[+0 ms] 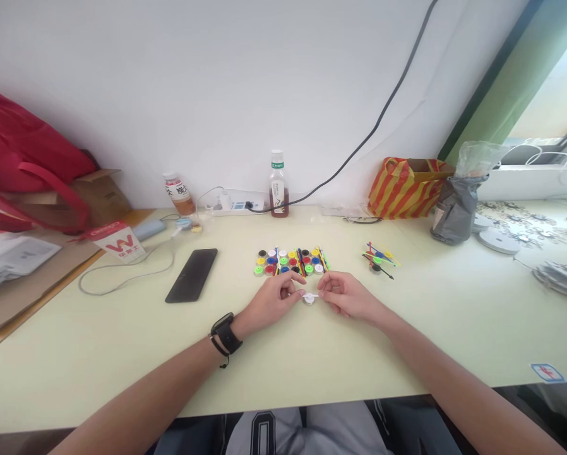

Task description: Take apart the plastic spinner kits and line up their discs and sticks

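Observation:
A small white round spinner (pixel 309 300) with a thin white pointer across its top is held low at the table, between my two hands. My left hand (pixel 274 298) has its thumb at the pointer's left end, its index finger arched above. At the right end, my right hand (pixel 350 296) pinches the pointer between thumb and index finger. Just beyond my fingers lie rows of round coloured spinners (pixel 284 261), with bundles of thin coloured pointers (pixel 320 256) among them. Farther right is a loose pile of coloured pointers (pixel 382 256), some on round pieces.
A black phone (pixel 191 275) lies left of my hands. Along the wall stand a tea bottle (pixel 278 186), a tilted drink bottle (pixel 178 196), a power strip (pixel 236 208) and a striped bag (pixel 406 189). A grey bag (pixel 455 212) and white reels (pixel 504 241) are at right.

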Available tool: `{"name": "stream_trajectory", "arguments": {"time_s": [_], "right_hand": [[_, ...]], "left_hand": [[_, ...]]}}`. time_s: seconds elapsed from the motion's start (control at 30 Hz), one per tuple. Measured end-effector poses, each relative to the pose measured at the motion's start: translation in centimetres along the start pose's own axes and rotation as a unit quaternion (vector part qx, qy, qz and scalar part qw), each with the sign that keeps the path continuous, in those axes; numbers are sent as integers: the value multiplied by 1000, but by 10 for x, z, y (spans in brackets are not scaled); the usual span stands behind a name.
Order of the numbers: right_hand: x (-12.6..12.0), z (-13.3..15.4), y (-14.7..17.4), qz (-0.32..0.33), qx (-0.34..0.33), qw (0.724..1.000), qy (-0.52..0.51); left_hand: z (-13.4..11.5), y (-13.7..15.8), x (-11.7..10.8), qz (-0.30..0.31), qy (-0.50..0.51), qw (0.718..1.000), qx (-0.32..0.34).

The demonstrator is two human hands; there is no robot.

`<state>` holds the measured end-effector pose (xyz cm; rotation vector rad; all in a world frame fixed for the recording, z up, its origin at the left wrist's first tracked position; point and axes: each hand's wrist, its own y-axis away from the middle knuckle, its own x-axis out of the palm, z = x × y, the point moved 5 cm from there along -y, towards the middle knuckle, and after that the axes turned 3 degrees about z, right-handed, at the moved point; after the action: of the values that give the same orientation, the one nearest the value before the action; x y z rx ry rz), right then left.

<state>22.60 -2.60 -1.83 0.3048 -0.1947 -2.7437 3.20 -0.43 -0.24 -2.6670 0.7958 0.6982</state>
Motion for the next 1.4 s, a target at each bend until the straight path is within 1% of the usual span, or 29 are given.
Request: {"name": "stream_trajectory", "arguments": {"time_s": [0.13, 0.33, 0.4, 0.47, 0.53, 0.63, 0.67, 0.7, 0.8, 0.83, 0.9, 0.97, 1.07, 1.17, 1.27, 1.33, 1.37, 1.4], "right_hand": [[0, 0, -1, 4, -2, 1000, 6], [1, -1, -1, 6, -23, 1000, 15], [1, -1, 1, 5, -32, 999, 13], [0, -1, 3, -9, -42, 999, 17], [-3, -1, 6, -40, -55, 997, 38], [-9, 6, 14, -105, -84, 986, 96], [-10, 9, 17, -103, -89, 985, 110], [-8, 12, 19, -79, -92, 986, 112], [-1, 23, 26, 37, -105, 992, 58], [-1, 26, 27, 53, -113, 991, 38], [-5, 30, 28, 36, -124, 991, 28], [-8, 29, 26, 10, -119, 992, 46], [-10, 25, 22, -14, -113, 991, 70], [-10, 24, 21, -33, -122, 988, 86], [-11, 24, 20, -56, -133, 983, 118], [-16, 24, 18, -88, -150, 971, 162], [-20, 24, 18, -121, -165, 959, 195], [-27, 23, 17, -165, -183, 940, 235]], "left_hand": [[1, -1, 0, 6, 17, 1000, -11], [0, 1, 1, 4, -23, 1000, -11], [0, 2, -1, -15, -35, 999, -7], [-2, 3, -5, -43, -38, 998, 1], [-5, 4, -9, -71, -42, 997, 9], [-8, 5, -16, -114, -54, 992, 12], [-9, 5, -18, -127, -55, 990, 10], [-9, 6, -19, -138, -55, 989, 9], [-9, 6, -22, -160, -55, 986, 6], [-9, 6, -23, -162, -57, 985, 6], [-10, 7, -22, -154, -64, 986, 8], [-13, 8, -18, -125, -77, 989, 23], [-23, 11, -8, -54, -100, 990, 79], [-33, 16, 2, 16, -126, 981, 144], [-34, 16, 7, 50, -148, 973, 169], [-32, 15, 8, 56, -157, 972, 168], [-31, 14, 8, 56, -160, 972, 165], [-30, 14, 8, 54, -163, 972, 162]]}}
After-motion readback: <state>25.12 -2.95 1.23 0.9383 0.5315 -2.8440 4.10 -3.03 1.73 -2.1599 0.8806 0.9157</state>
